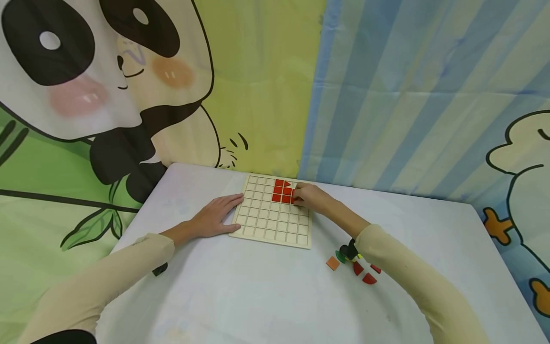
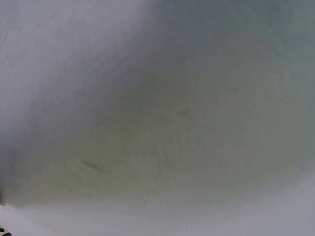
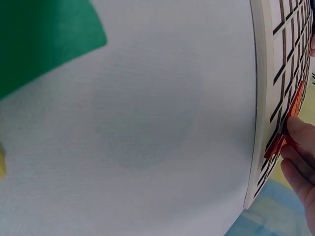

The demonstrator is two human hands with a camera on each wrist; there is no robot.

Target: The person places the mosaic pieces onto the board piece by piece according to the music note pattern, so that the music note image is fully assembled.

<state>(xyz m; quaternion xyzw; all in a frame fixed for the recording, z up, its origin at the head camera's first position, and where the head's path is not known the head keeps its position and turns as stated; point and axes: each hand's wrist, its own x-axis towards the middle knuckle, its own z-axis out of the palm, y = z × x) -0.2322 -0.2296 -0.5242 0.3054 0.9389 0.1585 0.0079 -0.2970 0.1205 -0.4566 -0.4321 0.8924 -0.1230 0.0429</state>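
Note:
A pale board (image 1: pixel 270 220) marked with a square grid lies near the table's far edge. Several red square tiles (image 1: pixel 282 194) sit together in its upper right cells, with a red triangle tile (image 1: pixel 287 184) at their top. My left hand (image 1: pixel 215 215) rests along the board's left edge, fingers straight and thumb spread. At the right side of the red group, my right hand (image 1: pixel 313 197) pinches a red tile (image 3: pixel 275 146) against the grid; the fingers partly cover it, so its shape cannot be told. The left wrist view shows only blurred pale cloth.
Right of the board, partly behind the right sleeve, lie loose pieces: an orange square (image 1: pixel 333 263), red rounded pieces (image 1: pixel 369 278), a green piece (image 1: pixel 340 256) and black ones (image 1: pixel 352 249). A dark object (image 1: pixel 160 269) shows beside the left sleeve. Printed curtains (image 1: pixel 266 86) hang behind the table.

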